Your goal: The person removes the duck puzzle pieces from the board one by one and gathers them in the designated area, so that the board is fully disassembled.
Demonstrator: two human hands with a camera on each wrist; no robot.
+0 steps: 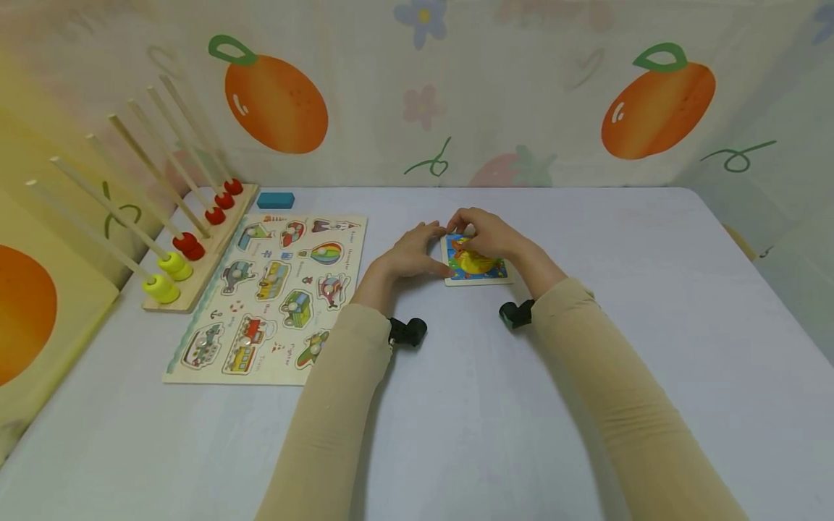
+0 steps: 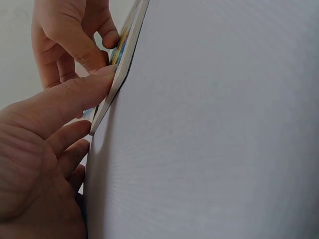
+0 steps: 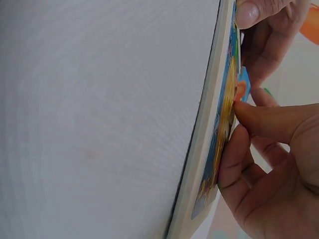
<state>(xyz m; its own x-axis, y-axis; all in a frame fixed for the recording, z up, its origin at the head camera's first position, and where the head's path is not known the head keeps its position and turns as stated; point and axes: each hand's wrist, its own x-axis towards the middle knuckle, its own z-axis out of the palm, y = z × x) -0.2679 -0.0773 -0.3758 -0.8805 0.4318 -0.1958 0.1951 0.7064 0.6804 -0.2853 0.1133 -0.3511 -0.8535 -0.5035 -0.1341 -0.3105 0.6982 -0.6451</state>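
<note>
Pale-edged blue-and-yellow picture board [image 1: 482, 268] flat on white table [image 1: 469, 412]

Its near edge runs crosswise; long axis unclear. The left hand [image 1: 410, 253], fingers outstretched, touches it; the right hand [image 1: 490, 233] pinches a blue-and-orange piece [image 3: 244, 82], whose tilt only the right wrist view shows.

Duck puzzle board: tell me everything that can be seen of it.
The duck puzzle board is a squarish panel, apparently wooden, with a pale rim around a blue picture of a yellow duck. It lies face up on the white table, looking flat. The left hand has its thumb on the left edge; the right hand, over its top, seemingly pinches a raised blue-and-orange piece. Part of the picture is hidden.
</note>
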